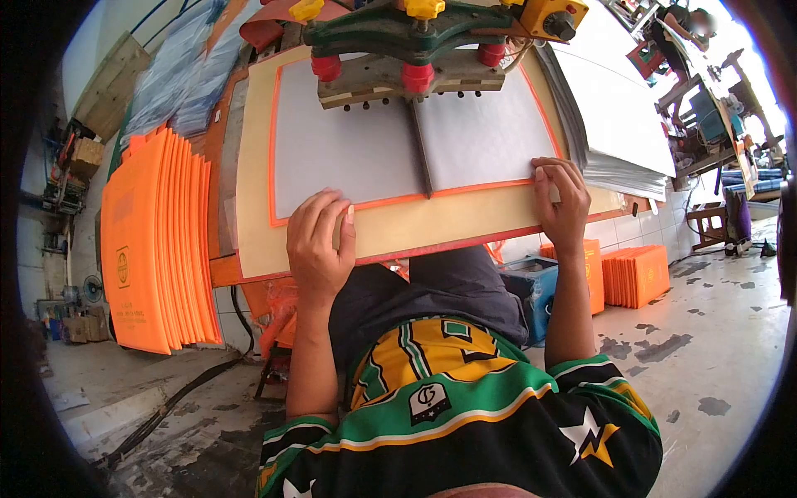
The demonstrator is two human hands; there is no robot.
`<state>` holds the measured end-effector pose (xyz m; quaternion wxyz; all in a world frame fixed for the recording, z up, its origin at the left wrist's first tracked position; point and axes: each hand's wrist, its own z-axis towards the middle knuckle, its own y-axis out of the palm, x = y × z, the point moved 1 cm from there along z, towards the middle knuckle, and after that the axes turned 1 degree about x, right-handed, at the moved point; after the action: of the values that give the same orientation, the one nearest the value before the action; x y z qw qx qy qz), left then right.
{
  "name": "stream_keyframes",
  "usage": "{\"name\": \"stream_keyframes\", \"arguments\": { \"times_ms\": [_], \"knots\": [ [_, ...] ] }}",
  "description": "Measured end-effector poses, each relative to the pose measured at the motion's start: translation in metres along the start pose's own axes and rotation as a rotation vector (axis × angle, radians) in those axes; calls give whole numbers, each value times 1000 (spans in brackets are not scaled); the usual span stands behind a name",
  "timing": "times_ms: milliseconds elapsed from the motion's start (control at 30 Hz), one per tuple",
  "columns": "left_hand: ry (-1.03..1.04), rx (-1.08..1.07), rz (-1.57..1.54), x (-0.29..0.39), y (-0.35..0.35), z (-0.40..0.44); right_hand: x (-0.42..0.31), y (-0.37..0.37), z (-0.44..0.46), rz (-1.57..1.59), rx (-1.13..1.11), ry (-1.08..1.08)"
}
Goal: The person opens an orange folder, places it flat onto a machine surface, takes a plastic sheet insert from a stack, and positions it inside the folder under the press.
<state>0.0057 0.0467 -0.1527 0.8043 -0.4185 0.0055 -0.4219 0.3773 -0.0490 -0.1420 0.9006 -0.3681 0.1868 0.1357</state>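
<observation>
An orange-edged folder cover (349, 158) lies spread on a cream board (390, 231), its white inner faces up and a dark strip along the fold. At the cover's near edge, left of the fold, my left hand (321, 241) has its fingers bent, with thumb and forefinger close together on the edge. My right hand (564, 203) holds the near right corner in much the same way. Above the far part of the cover hangs a green press head (407, 37) with red clamps and a metal bar; the bar hides part of the cover.
A stack of orange folders (154, 241) stands at the left, beside plastic-wrapped sheets (178, 75). White sheets (614, 91) are piled at the right. More orange folders (635, 276) and a blue crate (531, 295) sit on the floor. Another person (677, 33) is in the far right background.
</observation>
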Motion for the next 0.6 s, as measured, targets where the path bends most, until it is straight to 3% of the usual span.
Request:
{"name": "stream_keyframes", "arguments": {
  "times_ms": [600],
  "knots": [
    [-15, -4, -6, -1, 1, -2, -1, -1, 0, -14, -11, 2]
  ]
}}
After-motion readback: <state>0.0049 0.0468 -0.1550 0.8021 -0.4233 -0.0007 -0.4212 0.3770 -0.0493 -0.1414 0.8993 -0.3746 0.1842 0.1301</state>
